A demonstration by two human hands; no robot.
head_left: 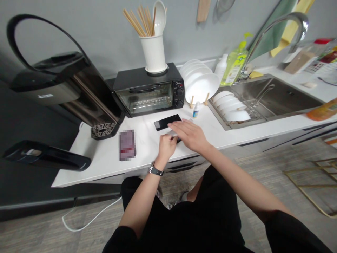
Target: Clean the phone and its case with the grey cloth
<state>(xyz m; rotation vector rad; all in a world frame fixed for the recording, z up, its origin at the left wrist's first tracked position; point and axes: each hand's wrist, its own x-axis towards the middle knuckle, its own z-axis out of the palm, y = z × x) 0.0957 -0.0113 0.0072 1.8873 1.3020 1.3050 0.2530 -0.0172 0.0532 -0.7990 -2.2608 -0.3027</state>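
On the white counter [147, 140] lies a flat black rectangular device [164, 122] that looks like a phone, partly covered by my right hand [191, 135]. That hand is stretched flat, palm down, with its fingertips over my left hand [167, 147]. My left fingers are closed in a pinch by the counter's front edge. A small pale piece [172, 133] shows at the left fingertips, too little of it to name. Something dark shows beneath the right palm, mostly hidden. A small white bottle [196, 109] with a blue label stands behind my right hand.
Left stand a tall dark drink machine [97, 95] and a pixelated rectangular item [127, 144]. A toaster oven [150, 95] carries a white utensil holder [154, 52]. Right are racked plates [201, 86], a soap bottle [234, 66] and the sink [286, 93] with bowls [233, 105].
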